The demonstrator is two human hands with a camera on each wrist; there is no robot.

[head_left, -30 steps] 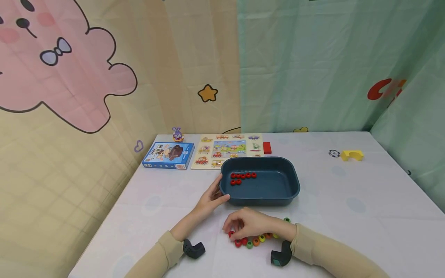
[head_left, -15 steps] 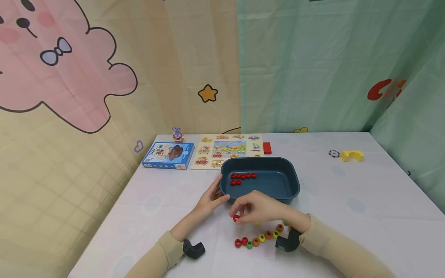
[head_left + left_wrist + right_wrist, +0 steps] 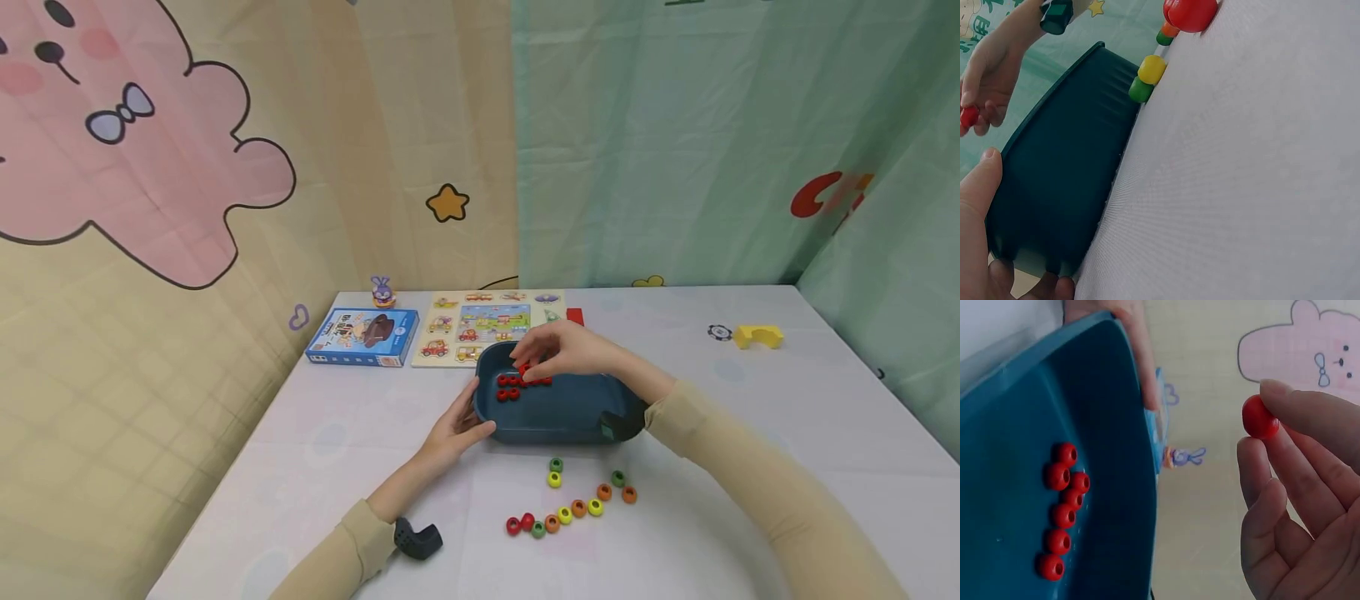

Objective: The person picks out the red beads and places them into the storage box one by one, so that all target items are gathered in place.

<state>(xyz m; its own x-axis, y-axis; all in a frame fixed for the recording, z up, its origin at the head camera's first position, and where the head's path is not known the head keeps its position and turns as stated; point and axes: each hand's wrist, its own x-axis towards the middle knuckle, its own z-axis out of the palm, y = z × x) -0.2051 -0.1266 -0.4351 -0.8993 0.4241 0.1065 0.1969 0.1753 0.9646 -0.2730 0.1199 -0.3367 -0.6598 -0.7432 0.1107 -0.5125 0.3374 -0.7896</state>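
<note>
Between the thumb and fingers of my right hand (image 3: 572, 350) is a red bead (image 3: 1260, 417), held above the dark blue plastic tray (image 3: 570, 417). Inside the tray, several red beads (image 3: 1064, 515) lie in two rows near its left end. My left hand (image 3: 450, 429) grips the tray's left end, its thumb (image 3: 984, 178) at the rim and its fingertips round the corner. On the table in front of the tray lie several loose beads: green ones (image 3: 556, 465), yellow ones (image 3: 554, 480), orange ones (image 3: 579, 508) and two red ones (image 3: 513, 526).
Behind the tray is a wooden picture puzzle board (image 3: 442, 346), with a blue box (image 3: 363, 337) and a small purple rabbit figure (image 3: 383, 293) to its left. A red block (image 3: 575, 316) lies beside the board. At the back right stands a yellow arch block (image 3: 758, 336).
My right hand has picked a red bead off the table and carried it up and forward over the tray. My left hand has stayed at the tray's left end.
</note>
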